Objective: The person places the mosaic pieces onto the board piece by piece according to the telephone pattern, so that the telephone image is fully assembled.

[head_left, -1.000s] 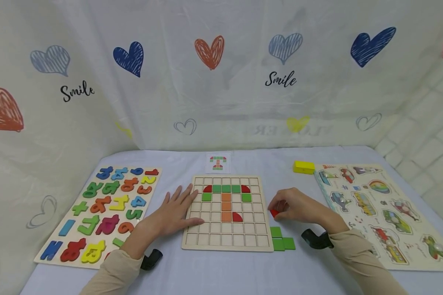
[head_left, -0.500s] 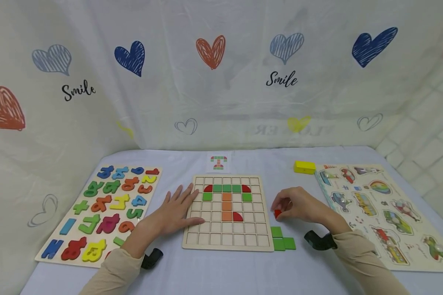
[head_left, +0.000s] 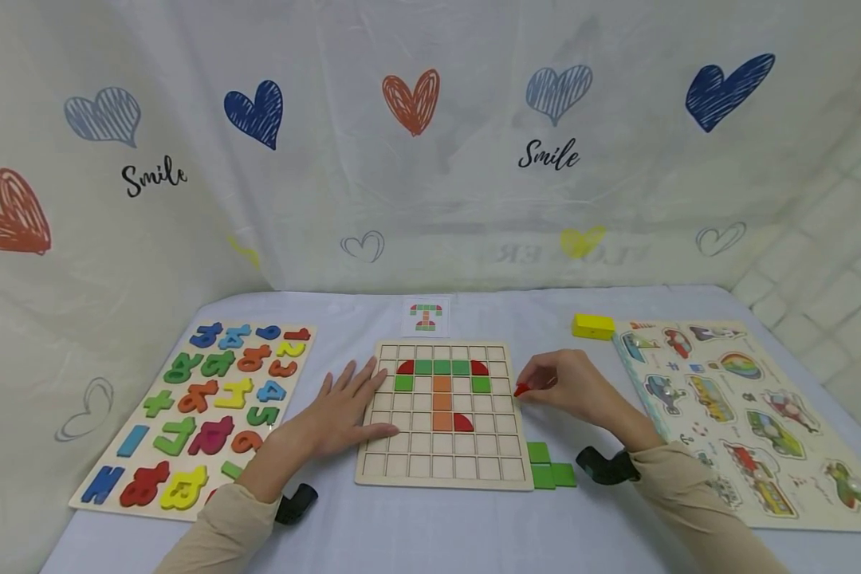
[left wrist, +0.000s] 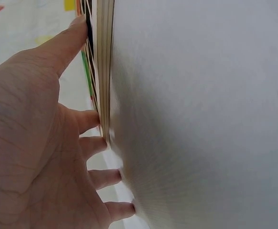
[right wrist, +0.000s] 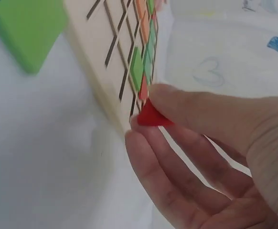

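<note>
My left hand [head_left: 337, 416] lies with spread fingers along the left edge of a wooden grid board [head_left: 402, 466]; its thumb reaches onto the board in the left wrist view. Between thumb and fingertips my right hand [head_left: 570, 387] pinches a small red quarter-circle piece [right wrist: 153, 115], close to the board's right edge. Green, red and orange pieces sit in the grid in a T-like pattern, with an orange column [head_left: 442, 402] in the middle. One red quarter-circle [head_left: 463, 422] lies right of the column's foot. A small picture card [head_left: 426, 317] with a similar pattern lies behind the board.
Several loose green squares [head_left: 543, 477] lie by the board's lower right corner. A letter-and-number puzzle [head_left: 139, 438] is on the left, a vehicle picture puzzle [head_left: 703, 446] on the right. Beside the latter stands a yellow block [head_left: 593, 326].
The right hand first drew slightly right with the red piece, then moved left and away from me, to the board's right edge. The left hand has stayed in place.
</note>
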`<state>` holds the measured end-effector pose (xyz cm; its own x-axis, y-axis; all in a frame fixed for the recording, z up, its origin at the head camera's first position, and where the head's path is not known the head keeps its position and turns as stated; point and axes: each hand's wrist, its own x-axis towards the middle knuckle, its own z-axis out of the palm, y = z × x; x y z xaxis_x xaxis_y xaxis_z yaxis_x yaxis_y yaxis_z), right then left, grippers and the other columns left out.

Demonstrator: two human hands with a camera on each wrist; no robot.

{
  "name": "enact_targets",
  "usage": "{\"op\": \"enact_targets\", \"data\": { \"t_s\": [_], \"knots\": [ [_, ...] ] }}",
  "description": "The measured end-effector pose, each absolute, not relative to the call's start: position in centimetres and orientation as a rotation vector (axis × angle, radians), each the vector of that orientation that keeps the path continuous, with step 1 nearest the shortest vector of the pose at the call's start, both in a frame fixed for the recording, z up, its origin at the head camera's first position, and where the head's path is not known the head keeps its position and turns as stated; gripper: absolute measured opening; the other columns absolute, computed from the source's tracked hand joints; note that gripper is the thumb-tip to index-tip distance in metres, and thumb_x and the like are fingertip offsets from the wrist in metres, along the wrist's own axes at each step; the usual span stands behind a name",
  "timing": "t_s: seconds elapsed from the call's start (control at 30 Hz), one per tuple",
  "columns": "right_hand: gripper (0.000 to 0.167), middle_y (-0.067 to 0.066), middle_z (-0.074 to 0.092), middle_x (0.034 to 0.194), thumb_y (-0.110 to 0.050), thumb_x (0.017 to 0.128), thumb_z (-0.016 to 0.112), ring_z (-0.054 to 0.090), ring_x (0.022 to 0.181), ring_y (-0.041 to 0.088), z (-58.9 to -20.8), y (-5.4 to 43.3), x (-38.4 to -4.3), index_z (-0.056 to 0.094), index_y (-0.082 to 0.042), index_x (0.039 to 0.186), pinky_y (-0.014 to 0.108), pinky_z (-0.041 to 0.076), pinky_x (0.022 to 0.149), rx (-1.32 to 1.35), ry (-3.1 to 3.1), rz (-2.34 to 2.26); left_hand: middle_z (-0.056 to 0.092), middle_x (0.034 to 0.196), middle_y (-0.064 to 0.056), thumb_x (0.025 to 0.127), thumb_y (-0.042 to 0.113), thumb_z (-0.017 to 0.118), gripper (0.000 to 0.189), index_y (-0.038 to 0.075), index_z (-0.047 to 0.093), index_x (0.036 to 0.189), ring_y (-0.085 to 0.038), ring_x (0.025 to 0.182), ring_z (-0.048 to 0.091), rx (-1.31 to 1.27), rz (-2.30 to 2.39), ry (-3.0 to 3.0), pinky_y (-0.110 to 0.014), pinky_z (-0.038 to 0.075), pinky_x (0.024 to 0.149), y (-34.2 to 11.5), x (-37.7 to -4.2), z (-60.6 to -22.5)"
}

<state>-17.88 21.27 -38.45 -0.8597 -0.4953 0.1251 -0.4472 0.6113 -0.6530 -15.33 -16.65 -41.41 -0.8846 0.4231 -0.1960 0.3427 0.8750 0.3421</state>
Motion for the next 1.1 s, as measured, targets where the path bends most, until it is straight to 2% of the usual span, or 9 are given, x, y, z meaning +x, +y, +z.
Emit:
{"op": "enact_targets", "data": {
  "t_s": [0.2,0.37,0.5,0.67,0.9,1.1],
  "knots": [
    [0.013,0.000,0.076,0.090,0.001,0.085,0.085,0.069,0.078,0.012,-38.4,18.7,-18.1,0.081,-0.003,0.096,0.023,0.059,0.074,-0.877,2.685,-1.154,0.007,0.176,-0.012,0.096,0.070,0.058,0.099,0.011,0.022,0.168,-0.043,0.160,0.000,0.577,0.435,2.776,-0.068,0.004,0.124,-16.6,-15.3,-41.4],
    [0.021,0.002,0.074,0.095,0.005,0.088,0.080,0.065,0.086,0.013,-38.5,16.9,-18.1,0.081,0.003,0.109,0.024,0.060,0.077,-1.015,2.641,-1.135,0.007,0.176,-0.012,0.096,0.071,0.058,0.100,0.012,0.022,0.168,-0.043,0.160,0.001,0.581,0.437,2.780,-0.068,0.004,0.124,-16.6,-15.4,-41.5],
    [0.026,0.004,0.074,0.096,0.007,0.088,0.078,0.063,0.086,0.013,-38.8,15.8,-18.3,0.078,0.005,0.115,0.025,0.060,0.076,-1.099,2.599,-1.173,0.006,0.176,-0.012,0.096,0.072,0.056,0.100,0.012,0.020,0.169,-0.043,0.160,0.000,0.588,0.437,2.782,-0.068,0.004,0.124,-16.6,-15.4,-41.6],
    [0.024,0.006,0.075,0.094,0.009,0.086,0.079,0.069,0.085,0.014,-38.8,14.2,-18.2,0.079,0.006,0.110,0.027,0.061,0.077,-1.199,2.537,-1.238,0.006,0.176,-0.013,0.097,0.071,0.056,0.100,0.011,0.020,0.168,-0.043,0.160,0.001,0.593,0.438,2.783,-0.069,0.005,0.124,-16.7,-15.4,-41.5],
    [0.015,-0.001,0.075,0.092,0.001,0.088,0.082,0.066,0.081,0.008,-38.7,12.2,-18.1,0.083,-0.002,0.103,0.025,0.057,0.072,-1.256,2.471,-1.240,0.007,0.176,-0.013,0.097,0.071,0.055,0.099,0.012,0.021,0.168,-0.044,0.160,0.001,0.600,0.438,2.786,-0.069,0.005,0.123,-16.7,-15.3,-41.5],
    [0.017,-0.001,0.077,0.099,0.000,0.091,0.079,0.067,0.091,0.009,-38.8,10.9,-18.0,0.083,-0.004,0.107,0.024,0.057,0.080,-1.285,2.450,-1.155,0.007,0.176,-0.012,0.097,0.072,0.055,0.099,0.012,0.021,0.168,-0.044,0.160,0.002,0.602,0.436,2.786,-0.071,0.006,0.122,-16.7,-15.3,-41.5]
  ]
}}
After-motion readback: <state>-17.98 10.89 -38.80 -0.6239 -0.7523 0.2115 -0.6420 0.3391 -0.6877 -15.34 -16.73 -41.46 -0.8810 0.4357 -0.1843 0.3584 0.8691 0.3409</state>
